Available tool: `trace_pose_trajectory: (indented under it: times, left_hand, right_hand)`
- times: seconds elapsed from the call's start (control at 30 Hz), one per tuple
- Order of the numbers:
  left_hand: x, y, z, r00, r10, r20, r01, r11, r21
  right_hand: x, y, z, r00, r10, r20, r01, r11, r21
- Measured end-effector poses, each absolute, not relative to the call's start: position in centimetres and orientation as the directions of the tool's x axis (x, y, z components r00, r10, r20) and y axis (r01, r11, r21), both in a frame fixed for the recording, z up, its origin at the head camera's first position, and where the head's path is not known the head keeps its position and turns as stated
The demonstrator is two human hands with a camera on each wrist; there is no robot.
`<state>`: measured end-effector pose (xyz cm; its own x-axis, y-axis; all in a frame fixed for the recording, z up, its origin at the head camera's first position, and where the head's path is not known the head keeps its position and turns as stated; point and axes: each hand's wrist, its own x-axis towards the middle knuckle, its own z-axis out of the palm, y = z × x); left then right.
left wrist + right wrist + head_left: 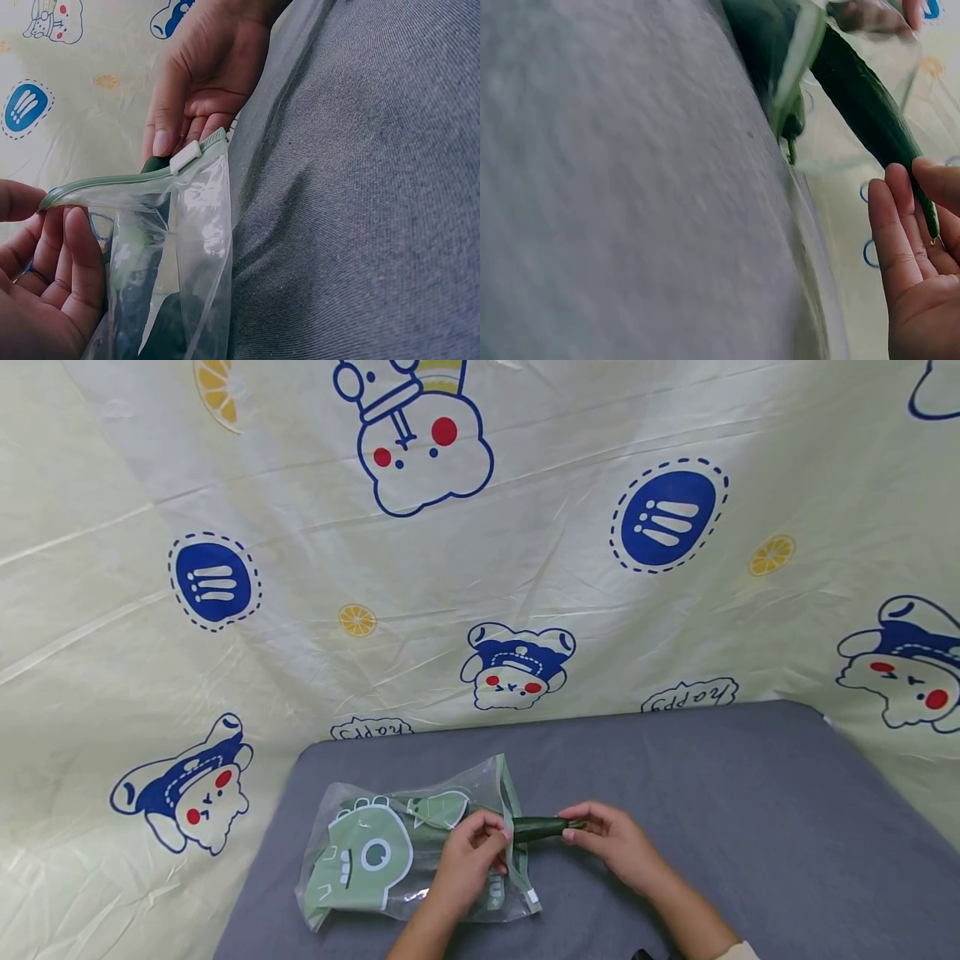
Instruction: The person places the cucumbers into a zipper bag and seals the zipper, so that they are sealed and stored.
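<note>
A clear zip bag (pixel 405 860) with a green cartoon print lies on its side on the grey surface, its mouth facing right. My left hand (pixel 468 856) pinches the green zip edge of that mouth between thumb and fingers. A dark green cucumber (pixel 536 828) sticks out of the opening; its other end is inside the bag. Thumb and fingers of my right hand (pixel 611 843) pinch its narrow outer tip, as the right wrist view also shows. More dark green vegetables (pixel 761 45) show at the bag in that view, one with a curved stem.
The grey cloth-covered surface (pixel 720 810) extends to the right of the bag. Behind it hangs a pale sheet (pixel 300 677) printed with cartoon figures. A white slider (pixel 186 157) sits on the zip near one end. A small black object (pixel 642 955) shows at the bottom edge.
</note>
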<state>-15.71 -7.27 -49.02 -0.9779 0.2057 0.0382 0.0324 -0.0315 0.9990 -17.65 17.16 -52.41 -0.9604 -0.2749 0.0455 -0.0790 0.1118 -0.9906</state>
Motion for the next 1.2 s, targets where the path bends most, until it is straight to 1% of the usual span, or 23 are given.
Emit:
trace_pose_trajectory:
  times: [0.07, 0.3, 0.43, 0.6, 0.73, 0.93, 1.2]
  left_hand:
    - [-15.7, -7.2, -49.0, -0.978, 0.207, 0.034, 0.028, -0.031, 0.999]
    - [-15.6, -7.3, -49.1, -0.98, 0.198, 0.026, 0.02, -0.03, 0.999]
    - [-15.6, -7.3, -49.1, -0.98, 0.198, 0.026, 0.02, -0.034, 0.999]
    - [-15.6, -7.2, -49.0, -0.978, 0.203, 0.037, 0.028, -0.044, 0.999]
    - [-15.6, -7.0, -49.0, -0.978, 0.206, 0.037, 0.028, -0.047, 0.998]
    - [-15.5, -6.9, -49.0, -0.976, 0.215, 0.042, 0.03, -0.056, 0.998]
    - [-15.5, -6.8, -48.9, -0.975, 0.213, 0.056, 0.042, -0.073, 0.996]
  right_hand:
    - [-17.5, 16.8, -52.4, -0.955, -0.291, 0.056, -0.089, 0.101, -0.991]
    - [-17.2, 15.2, -52.5, -0.923, -0.368, 0.112, -0.112, -0.022, -0.993]
    - [-17.1, 14.6, -52.5, -0.921, -0.364, 0.138, -0.13, -0.049, -0.99]
    - [-16.9, 13.8, -52.3, -0.941, -0.331, 0.065, -0.063, -0.018, -0.998]
    - [-16.9, 12.9, -52.3, -0.943, -0.331, 0.031, -0.033, 0.003, -0.999]
    - [-17.3, 11.2, -52.4, -0.929, -0.363, 0.073, -0.097, 0.048, -0.994]
    - [-17.6, 8.4, -53.2, -0.953, -0.281, 0.117, -0.164, 0.15, -0.975]
